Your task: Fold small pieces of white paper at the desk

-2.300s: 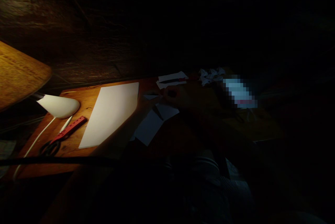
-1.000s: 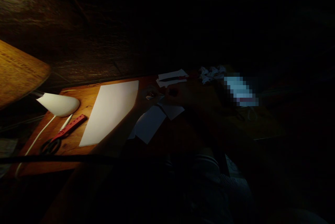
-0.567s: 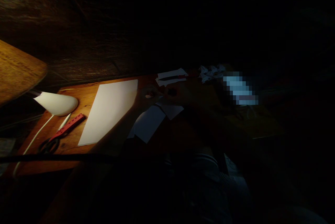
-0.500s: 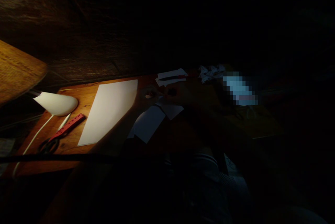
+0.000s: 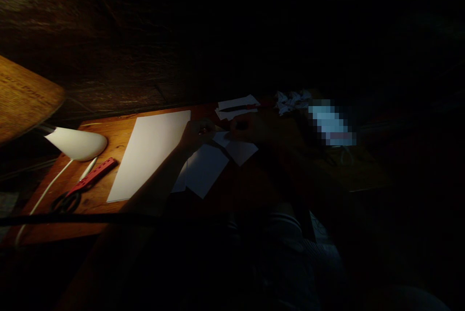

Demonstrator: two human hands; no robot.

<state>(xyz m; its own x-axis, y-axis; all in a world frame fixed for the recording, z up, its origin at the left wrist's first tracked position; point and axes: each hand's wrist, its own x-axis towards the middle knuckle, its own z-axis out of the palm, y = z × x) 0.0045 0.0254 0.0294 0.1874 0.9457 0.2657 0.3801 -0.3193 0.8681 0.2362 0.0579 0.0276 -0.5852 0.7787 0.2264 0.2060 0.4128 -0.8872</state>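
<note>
In deep shadow at the middle of the table, my left hand (image 5: 196, 134) is closed, its fingers curled at the left end of a small white piece of paper (image 5: 221, 138). My right hand (image 5: 249, 128), also closed, pinches the same piece from the right. Below them lie more loose paper pieces: a larger one (image 5: 207, 170) under my left wrist and a smaller one (image 5: 241, 152) under my right. A large white sheet (image 5: 150, 148) rests beside my left forearm. Fingertip detail is lost in the dark.
On the left stand a white lamp base (image 5: 78, 144) with its cord and a red power strip (image 5: 92, 175). A knife (image 5: 238, 108) lies on paper strips (image 5: 238, 101) at the back. Crumpled papers (image 5: 290, 101) sit near a blurred bright screen (image 5: 332, 124) on the right.
My hands have moved apart, the left one shifting left, so more of the paper between them shows. The loose pieces beneath have hardly moved.
</note>
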